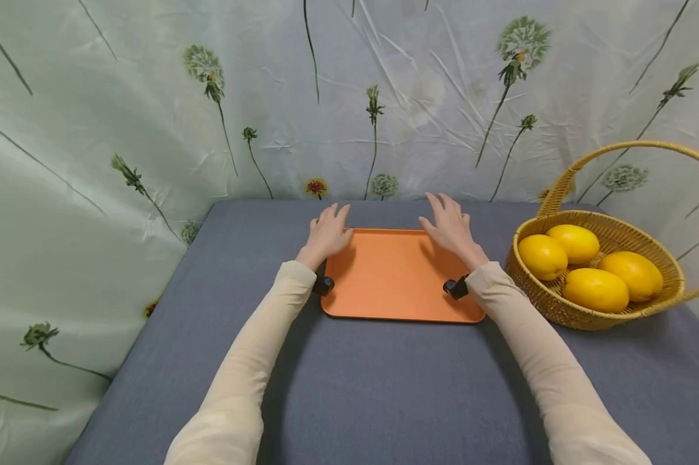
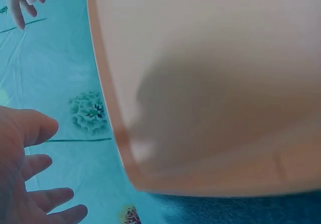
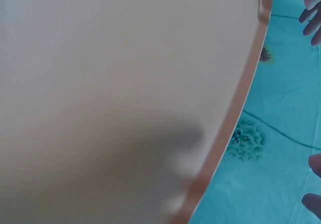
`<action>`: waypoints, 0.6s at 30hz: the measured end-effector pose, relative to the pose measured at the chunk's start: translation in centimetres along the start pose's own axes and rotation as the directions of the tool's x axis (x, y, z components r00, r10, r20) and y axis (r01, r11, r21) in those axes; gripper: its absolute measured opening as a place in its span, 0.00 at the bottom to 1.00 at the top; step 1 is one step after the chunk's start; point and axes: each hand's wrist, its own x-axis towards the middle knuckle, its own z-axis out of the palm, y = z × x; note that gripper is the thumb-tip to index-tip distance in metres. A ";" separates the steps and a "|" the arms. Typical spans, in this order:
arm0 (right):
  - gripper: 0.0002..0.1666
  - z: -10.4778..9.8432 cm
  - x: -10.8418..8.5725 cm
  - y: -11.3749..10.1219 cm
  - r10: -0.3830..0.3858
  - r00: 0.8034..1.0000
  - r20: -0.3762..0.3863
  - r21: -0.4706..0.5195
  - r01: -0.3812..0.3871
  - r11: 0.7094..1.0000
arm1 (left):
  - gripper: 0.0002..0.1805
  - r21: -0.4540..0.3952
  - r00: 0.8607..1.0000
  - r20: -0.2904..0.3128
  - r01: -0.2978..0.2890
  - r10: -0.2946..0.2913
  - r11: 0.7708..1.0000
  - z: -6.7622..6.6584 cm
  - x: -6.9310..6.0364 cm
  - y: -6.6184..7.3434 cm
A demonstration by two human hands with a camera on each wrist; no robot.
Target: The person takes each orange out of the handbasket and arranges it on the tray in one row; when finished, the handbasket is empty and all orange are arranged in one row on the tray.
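Observation:
An orange rectangular tray lies flat on the grey-blue tabletop. Over its left end is my left hand, fingers spread and holding nothing. My right hand is over the tray's far right side, its fingers apart and likewise holding nothing. The left wrist view has the left thumb and fingers apart from the tray's edge. Only a few right fingertips enter the right wrist view, clear of the tray rim. A dark wrist camera sits below the right wrist.
To the right stands a woven basket with a tall arched handle. Several yellow fruits, like mangoes or lemons, lie inside it. A pale curtain printed with dandelions hangs behind and left of the table.

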 end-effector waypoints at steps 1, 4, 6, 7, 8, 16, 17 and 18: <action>0.37 0.0 -0.2 -0.1 -0.009 1.000 -0.013 0.003 0.009 1.000 | 0.32 0.002 1.000 -0.003 -0.002 0.002 1.000 0.0 -0.1 0.0; 0.36 -0.1 -0.7 -0.2 -0.038 0.998 -0.045 0.010 0.038 0.999 | 0.32 -0.001 1.000 -0.007 -0.008 0.008 1.000 -0.1 -0.6 -0.2; 0.35 -0.2 -1.1 -0.3 -0.053 0.996 -0.070 0.016 0.054 0.998 | 0.32 -0.018 1.000 -0.008 -0.016 0.016 1.000 0.0 -1.0 -0.4; 0.34 -0.3 -1.3 -0.3 -0.059 0.995 -0.082 0.019 0.061 0.998 | 0.32 -0.038 1.000 -0.007 -0.022 0.022 0.999 0.0 -1.2 -0.5; 0.33 -0.4 -1.5 -0.2 -0.065 0.994 -0.094 0.024 0.067 0.997 | 0.32 -0.064 1.000 -0.005 -0.028 0.028 0.998 0.0 -1.4 -0.6; 0.32 -0.9 -3.5 0.3 -0.099 0.983 -0.156 0.085 0.113 0.990 | 0.32 -0.262 0.998 0.009 -0.056 0.060 0.964 0.9 -2.8 -1.8; 0.32 -1.0 -3.8 0.4 -0.103 0.980 -0.168 0.094 0.120 0.988 | 0.32 -0.281 0.998 0.011 -0.055 0.061 0.958 1.0 -3.0 -2.1; 0.32 -1.0 -4.0 0.5 -0.108 0.977 -0.183 0.103 0.129 0.986 | 0.33 -0.294 0.998 0.012 -0.057 0.064 0.954 1.0 -3.2 -2.3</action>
